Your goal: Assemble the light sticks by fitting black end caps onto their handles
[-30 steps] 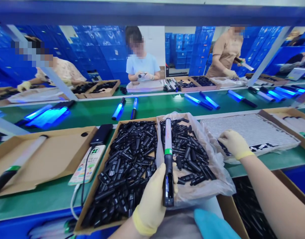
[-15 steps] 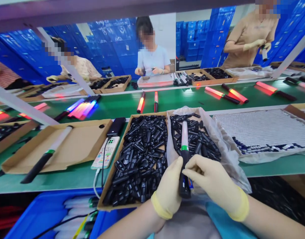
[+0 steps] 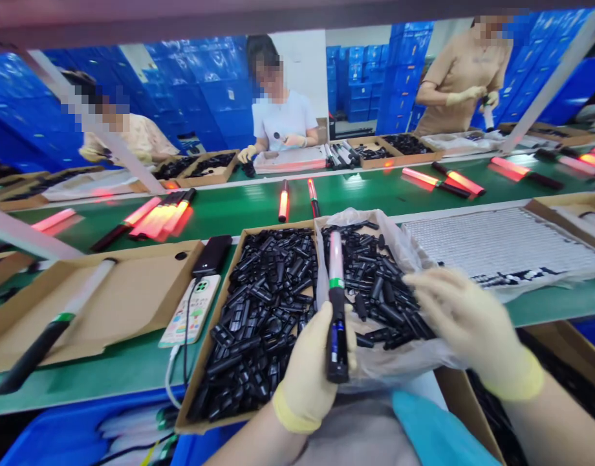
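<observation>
A light stick (image 3: 335,265) is held upright in the closed left hand (image 3: 302,382), above the boundary between two boxes of black parts (image 3: 268,278). Blue cells (image 3: 336,333) are exposed in its handle and appear to be seated. The right hand (image 3: 472,323), blurred, is held open beside the plastic liner (image 3: 399,239), clear of the handle, so the opening is left unobstructed. Beyond, red-lit sticks (image 3: 284,202) are spread along the green belt (image 3: 229,210).
</observation>
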A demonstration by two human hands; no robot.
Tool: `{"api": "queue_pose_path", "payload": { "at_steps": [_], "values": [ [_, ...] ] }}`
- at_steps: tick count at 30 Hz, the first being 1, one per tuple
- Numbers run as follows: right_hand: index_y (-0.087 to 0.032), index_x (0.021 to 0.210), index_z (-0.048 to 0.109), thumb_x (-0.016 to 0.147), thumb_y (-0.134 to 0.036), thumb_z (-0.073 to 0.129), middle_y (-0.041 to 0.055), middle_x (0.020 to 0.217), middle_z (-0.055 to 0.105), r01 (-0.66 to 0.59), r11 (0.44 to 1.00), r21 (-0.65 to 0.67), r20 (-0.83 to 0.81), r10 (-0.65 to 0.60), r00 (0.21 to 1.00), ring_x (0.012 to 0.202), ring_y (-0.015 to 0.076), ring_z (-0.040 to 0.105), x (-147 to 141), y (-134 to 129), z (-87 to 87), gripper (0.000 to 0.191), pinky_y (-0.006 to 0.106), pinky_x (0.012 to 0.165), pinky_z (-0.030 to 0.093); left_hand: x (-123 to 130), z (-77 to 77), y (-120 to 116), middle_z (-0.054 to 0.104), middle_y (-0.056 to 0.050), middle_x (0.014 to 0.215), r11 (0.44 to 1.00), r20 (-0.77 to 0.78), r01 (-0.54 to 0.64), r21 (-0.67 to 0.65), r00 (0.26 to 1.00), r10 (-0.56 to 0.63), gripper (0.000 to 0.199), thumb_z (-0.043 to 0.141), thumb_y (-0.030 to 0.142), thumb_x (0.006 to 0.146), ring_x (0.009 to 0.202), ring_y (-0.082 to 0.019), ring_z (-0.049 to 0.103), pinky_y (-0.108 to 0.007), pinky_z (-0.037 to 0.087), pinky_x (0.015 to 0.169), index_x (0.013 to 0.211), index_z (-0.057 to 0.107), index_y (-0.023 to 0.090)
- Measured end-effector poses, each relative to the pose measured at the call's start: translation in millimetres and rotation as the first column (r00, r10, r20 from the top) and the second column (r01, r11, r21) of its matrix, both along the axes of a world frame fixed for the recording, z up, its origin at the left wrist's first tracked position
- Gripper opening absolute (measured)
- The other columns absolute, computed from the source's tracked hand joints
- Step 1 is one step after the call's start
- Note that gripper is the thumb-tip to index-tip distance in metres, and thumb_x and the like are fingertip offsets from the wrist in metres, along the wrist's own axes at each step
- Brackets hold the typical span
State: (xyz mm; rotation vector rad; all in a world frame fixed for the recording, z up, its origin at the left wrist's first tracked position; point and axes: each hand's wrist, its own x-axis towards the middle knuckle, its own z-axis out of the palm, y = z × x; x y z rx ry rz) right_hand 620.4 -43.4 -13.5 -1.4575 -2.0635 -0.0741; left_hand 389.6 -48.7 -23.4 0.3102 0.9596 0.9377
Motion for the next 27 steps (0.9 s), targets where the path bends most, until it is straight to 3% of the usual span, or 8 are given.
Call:
{"api": "queue_pose_path", "payload": {
  "at_steps": [2,4,7,12,19,22,24,27],
  "values": [
    [-0.02,0.097,0.069,0.095,-0.03,0.046,0.0093,0.1,0.064,0.343,0.932,-0.121,0.096,-0.333,0.938,0.095,0.024,0.06,46,19,-9.6,0.025,0.035,0.08,0.046,-6,5.9,2,0.055,-0.001,0.057,0.999,0.012,-0.043,0.007,0.999,0.043,0.031,0.054,0.043,0.092,0.043,-0.009,0.048,-0.016,0.039,0.039,0.095,0.062,0.014],
    [-0.017,0.087,0.069,0.089,-0.027,0.054,0.0101,0.091,0.062,0.486,0.834,-0.262,0.263,-0.423,0.867,0.087,0.0244,0.061,85,38,-21.7,0.018,0.035,0.076,0.044,-11,10.7,3,0.055,-0.002,0.059,0.996,0.025,-0.086,0.021,0.996,0.086,0.028,0.052,0.039,0.094,0.043,-0.01,0.049,-0.017,0.041,0.039,0.093,0.061,0.013],
    [-0.014,0.09,0.067,0.083,-0.023,0.061,0.0107,0.093,0.06,0.502,0.809,-0.306,0.34,-0.399,0.851,0.089,0.0233,0.059,110,60,-41.9,0.013,0.032,0.077,0.042,-11,14.1,1,0.054,-0.001,0.06,0.996,0.032,-0.086,0.012,0.996,0.086,0.024,0.054,0.037,0.093,0.042,-0.01,0.049,-0.017,0.041,0.038,0.092,0.061,0.014],
    [-0.014,0.082,0.064,0.084,-0.023,0.059,0.0111,0.094,0.059,0.489,0.808,-0.328,0.346,-0.379,0.858,0.086,0.0206,0.058,104,81,-61.5,0.011,0.029,0.071,0.039,-6,12.8,-3,0.054,-0.001,0.058,0.996,0.008,-0.083,-0.015,0.997,0.083,0.024,0.054,0.037,0.093,0.042,-0.01,0.049,-0.017,0.042,0.039,0.087,0.059,0.014],
    [-0.015,0.089,0.065,0.089,-0.031,0.054,0.0134,0.095,0.067,0.494,0.802,-0.338,0.131,-0.479,0.868,0.092,0.0275,0.062,99,69,-27.4,0.02,0.035,0.074,0.044,-8,2.3,-7,0.056,-0.002,0.059,0.997,0.053,-0.08,-0.011,0.995,0.081,0.033,0.053,0.043,0.093,0.045,-0.009,0.05,-0.016,0.039,0.039,0.099,0.061,0.011],
    [-0.02,0.101,0.064,0.09,-0.042,0.055,0.009,0.098,0.07,0.372,0.866,-0.333,-0.253,-0.462,0.85,0.091,0.0232,0.066,52,37,2.2,0.026,0.031,0.075,0.049,-4,-5.0,-6,0.056,-0.001,0.058,0.998,0.055,-0.067,0.007,0.996,0.067,0.037,0.058,0.048,0.089,0.044,-0.01,0.049,-0.017,0.039,0.039,0.1,0.061,0.013],
    [-0.023,0.098,0.065,0.084,-0.044,0.065,0.0055,0.094,0.071,0.043,0.945,-0.324,-0.547,-0.224,0.806,0.084,0.0213,0.067,6,12,16.6,0.025,0.03,0.073,0.052,-1,-9.9,-5,0.055,0.0,0.057,0.999,0.06,-0.049,0.02,0.997,0.047,0.04,0.06,0.052,0.086,0.043,-0.01,0.047,-0.019,0.038,0.039,0.099,0.061,0.014],
    [-0.025,0.094,0.067,0.085,-0.035,0.064,0.0,0.089,0.07,-0.375,0.843,-0.385,-0.648,0.043,0.761,0.078,0.0156,0.067,-58,-13,22.8,0.014,0.025,0.07,0.054,2,-15.4,-4,0.059,-0.001,0.063,0.988,0.055,-0.043,0.148,0.998,0.035,0.04,0.061,0.052,0.086,0.049,-0.011,0.05,-0.021,0.041,0.044,0.098,0.064,0.014]
  ]
}}
